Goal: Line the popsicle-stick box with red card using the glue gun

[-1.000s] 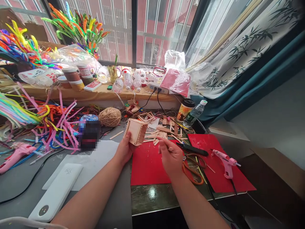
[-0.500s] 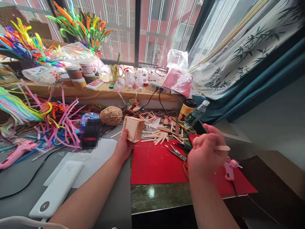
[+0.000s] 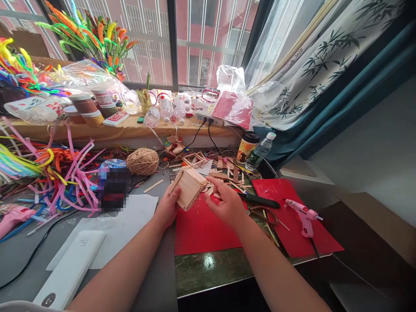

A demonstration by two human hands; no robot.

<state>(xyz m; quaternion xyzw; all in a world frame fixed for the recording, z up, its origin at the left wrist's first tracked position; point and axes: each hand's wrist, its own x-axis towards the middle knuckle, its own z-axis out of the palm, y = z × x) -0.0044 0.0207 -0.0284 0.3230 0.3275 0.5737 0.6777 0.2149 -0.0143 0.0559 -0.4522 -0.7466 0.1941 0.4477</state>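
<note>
The wooden box (image 3: 186,189), mid-frame, now tilts more in the left hand (image 3: 167,209), thumb and fingers clamped on it, while the right hand (image 3: 228,203) has returned near its right edge, fingers parted, any hold unclear, seemingly bringing both hands to the work.

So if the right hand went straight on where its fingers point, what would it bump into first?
Probably the little wooden box in the left hand. The right hand looks very near it, maybe touching; depth is unclear.

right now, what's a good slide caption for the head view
Left hand holds a wooden box, right hand at its side, near craft sticks and a ball of twine.
</note>
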